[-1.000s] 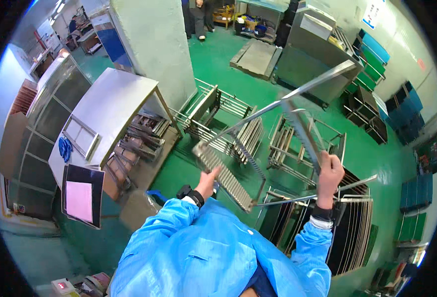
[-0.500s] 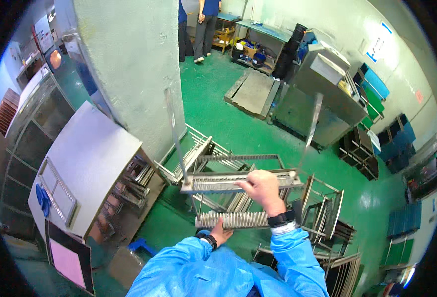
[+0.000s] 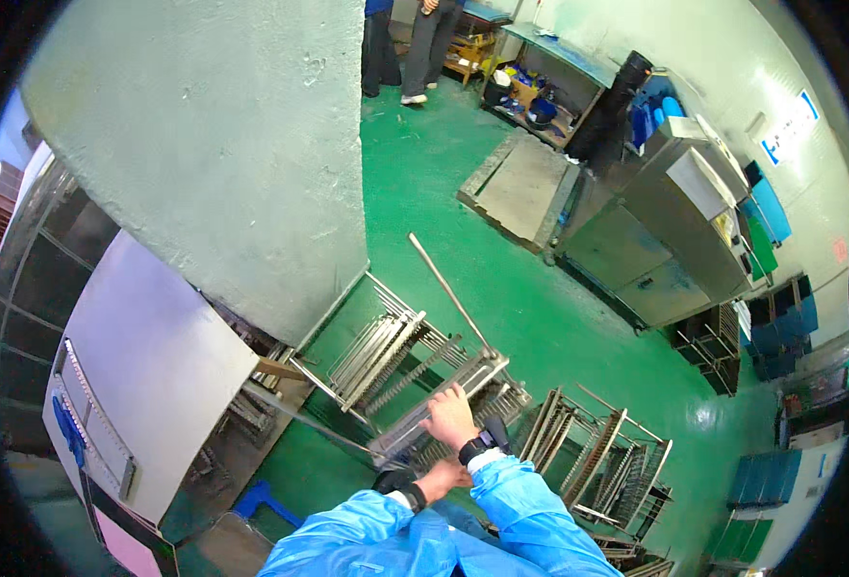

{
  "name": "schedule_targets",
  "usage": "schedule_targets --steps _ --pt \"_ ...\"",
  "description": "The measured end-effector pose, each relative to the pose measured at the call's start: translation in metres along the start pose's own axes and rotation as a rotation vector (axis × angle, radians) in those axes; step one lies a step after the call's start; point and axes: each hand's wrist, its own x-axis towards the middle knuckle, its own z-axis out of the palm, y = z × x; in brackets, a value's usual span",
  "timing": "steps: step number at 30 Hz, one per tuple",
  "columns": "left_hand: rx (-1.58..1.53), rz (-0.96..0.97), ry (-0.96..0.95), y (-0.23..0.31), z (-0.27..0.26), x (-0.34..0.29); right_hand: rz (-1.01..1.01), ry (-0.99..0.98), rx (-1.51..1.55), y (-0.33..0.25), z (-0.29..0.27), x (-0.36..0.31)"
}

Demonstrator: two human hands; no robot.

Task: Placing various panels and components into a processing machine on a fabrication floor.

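Observation:
A metal rack (image 3: 424,415) with toothed bars and two long rods is tilted in front of my body. Its far end points up and to the right, and one rod sticks out toward the floor beyond. My right hand (image 3: 451,420) is closed on the rack's upper bar, fingers curled over it. Lower down, my left hand (image 3: 442,478) is at the rack's near side; its fingers are partly hidden by my right wrist, but it appears to grip the rack. Both sleeves are blue, with dark bands at the wrists.
Another metal rack (image 3: 381,361) stands on the green floor by the pillar (image 3: 241,163). More racks (image 3: 597,462) stand to the right. A white-topped table (image 3: 155,356) is at left with a toothed frame and blue glove. Two people stand at the far back; a metal cabinet (image 3: 650,260) is beyond.
The rack in my hands has turned from level to slanted, its right end swinging away and its left end coming nearer. My right hand has moved left and nearer. The view has shifted too.

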Motion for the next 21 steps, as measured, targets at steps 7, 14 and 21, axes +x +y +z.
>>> schedule_targets --steps 7,14,21 --pt "-0.067 -0.32 0.7 0.041 -0.108 -0.013 0.036 0.12 0.288 0.023 0.022 0.016" --pt "0.667 -0.228 0.75 0.047 -0.164 0.015 0.861 0.274 0.695 0.104 0.079 -0.071" --pt "0.666 -0.276 0.734 -0.01 -0.157 0.047 1.396 0.23 1.149 0.136 0.179 -0.163"
